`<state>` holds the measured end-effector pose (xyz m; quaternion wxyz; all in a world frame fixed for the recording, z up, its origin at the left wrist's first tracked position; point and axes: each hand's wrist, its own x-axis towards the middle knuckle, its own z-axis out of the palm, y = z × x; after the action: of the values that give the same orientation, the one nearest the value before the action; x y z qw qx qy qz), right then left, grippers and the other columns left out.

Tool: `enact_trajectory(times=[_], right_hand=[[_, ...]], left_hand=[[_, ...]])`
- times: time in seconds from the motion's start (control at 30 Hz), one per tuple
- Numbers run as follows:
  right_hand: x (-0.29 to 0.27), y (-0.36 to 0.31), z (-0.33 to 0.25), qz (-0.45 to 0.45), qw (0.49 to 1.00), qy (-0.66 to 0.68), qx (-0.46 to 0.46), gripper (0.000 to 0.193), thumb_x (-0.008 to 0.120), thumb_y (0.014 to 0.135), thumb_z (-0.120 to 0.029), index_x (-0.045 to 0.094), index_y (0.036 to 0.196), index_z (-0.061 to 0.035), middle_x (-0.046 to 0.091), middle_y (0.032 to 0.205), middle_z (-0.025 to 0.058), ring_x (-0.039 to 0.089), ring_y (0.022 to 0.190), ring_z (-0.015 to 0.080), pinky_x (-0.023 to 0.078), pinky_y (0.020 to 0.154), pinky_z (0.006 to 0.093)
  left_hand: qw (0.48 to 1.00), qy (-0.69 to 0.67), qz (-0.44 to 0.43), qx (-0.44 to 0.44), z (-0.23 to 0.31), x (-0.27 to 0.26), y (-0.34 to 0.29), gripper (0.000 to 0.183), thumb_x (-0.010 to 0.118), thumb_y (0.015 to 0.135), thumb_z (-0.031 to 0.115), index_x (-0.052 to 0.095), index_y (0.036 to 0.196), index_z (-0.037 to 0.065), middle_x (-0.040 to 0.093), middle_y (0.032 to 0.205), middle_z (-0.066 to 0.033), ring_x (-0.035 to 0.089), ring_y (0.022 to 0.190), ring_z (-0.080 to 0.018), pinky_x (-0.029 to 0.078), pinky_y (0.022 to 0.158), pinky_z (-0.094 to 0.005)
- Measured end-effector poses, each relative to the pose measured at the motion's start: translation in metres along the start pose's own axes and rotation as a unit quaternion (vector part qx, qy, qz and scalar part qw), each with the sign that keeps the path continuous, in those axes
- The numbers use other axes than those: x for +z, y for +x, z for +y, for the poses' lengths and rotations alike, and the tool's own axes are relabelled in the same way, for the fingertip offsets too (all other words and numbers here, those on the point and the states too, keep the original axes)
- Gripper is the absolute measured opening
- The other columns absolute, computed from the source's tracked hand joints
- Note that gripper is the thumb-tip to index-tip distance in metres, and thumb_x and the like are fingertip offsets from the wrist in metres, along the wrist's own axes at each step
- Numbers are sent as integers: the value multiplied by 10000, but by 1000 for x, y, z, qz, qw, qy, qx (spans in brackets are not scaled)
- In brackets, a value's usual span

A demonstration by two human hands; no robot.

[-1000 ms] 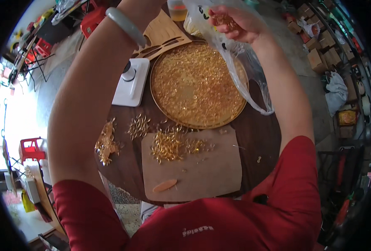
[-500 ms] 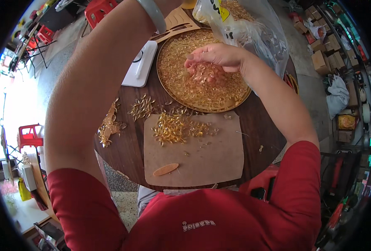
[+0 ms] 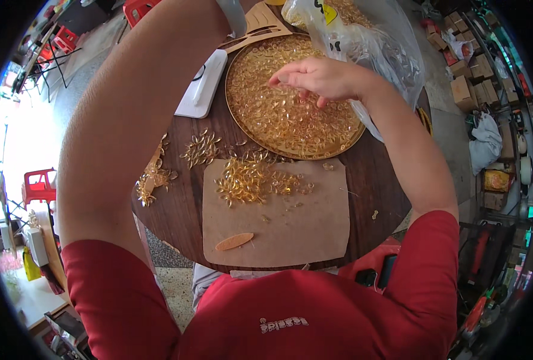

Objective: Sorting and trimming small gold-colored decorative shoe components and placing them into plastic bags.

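My right hand [image 3: 320,79] hovers over a round gold tray [image 3: 233,107], palm down. Its fingers are open and loosely bent, with no handful in them. Small clear-yellow beads [image 3: 278,123] cover the tray. My left forearm [image 3: 122,102] reaches up past the top edge with a pale bangle [image 3: 233,17] at the wrist; the left hand itself is out of view. Behind the right hand stands a clear plastic bag [image 3: 377,51] with more beads inside. Nearer me, a brown mat [image 3: 308,234] carries a pile of yellow petal-shaped beads [image 3: 242,180] and an orange oval piece [image 3: 234,241].
A white flat device [image 3: 201,90] lies left of the tray, near a wooden cut-out panel [image 3: 260,21]. Loose petal beads [image 3: 200,149] sit on the dark round table [image 3: 374,180]. Red stools [image 3: 39,185] stand at left; cardboard boxes [image 3: 463,91] line the right.
The handful of beads in my right hand has dropped into the tray. That hand has opened and shifted slightly right. The left wrist has moved up and slightly right.
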<state>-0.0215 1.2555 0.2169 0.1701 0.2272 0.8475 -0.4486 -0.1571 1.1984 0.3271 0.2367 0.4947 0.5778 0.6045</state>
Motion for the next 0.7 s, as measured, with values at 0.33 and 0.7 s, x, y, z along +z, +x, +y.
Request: enact_trajectory(times=[0.33, 0.7], right_hand=[[30, 2, -1, 147, 938, -272, -158, 233, 495, 835, -160, 612, 1023, -88, 577, 940, 102, 556, 880, 244, 415, 833, 324], [52, -3, 4, 185, 854, -414, -257, 117, 597, 737, -139, 631, 843, -104, 531, 794, 56, 547, 819, 200, 325, 875, 357]], left_hand=[[999, -20, -8, 33, -7, -8, 3, 242, 594, 790, 175, 567, 772, -65, 564, 665, -87, 533, 606, -175, 435, 548, -293], [984, 162, 10, 80, -5, -19, -16, 252, 611, 773, 194, 563, 775, -54, 551, 637, -91, 509, 587, -154, 421, 543, -299]])
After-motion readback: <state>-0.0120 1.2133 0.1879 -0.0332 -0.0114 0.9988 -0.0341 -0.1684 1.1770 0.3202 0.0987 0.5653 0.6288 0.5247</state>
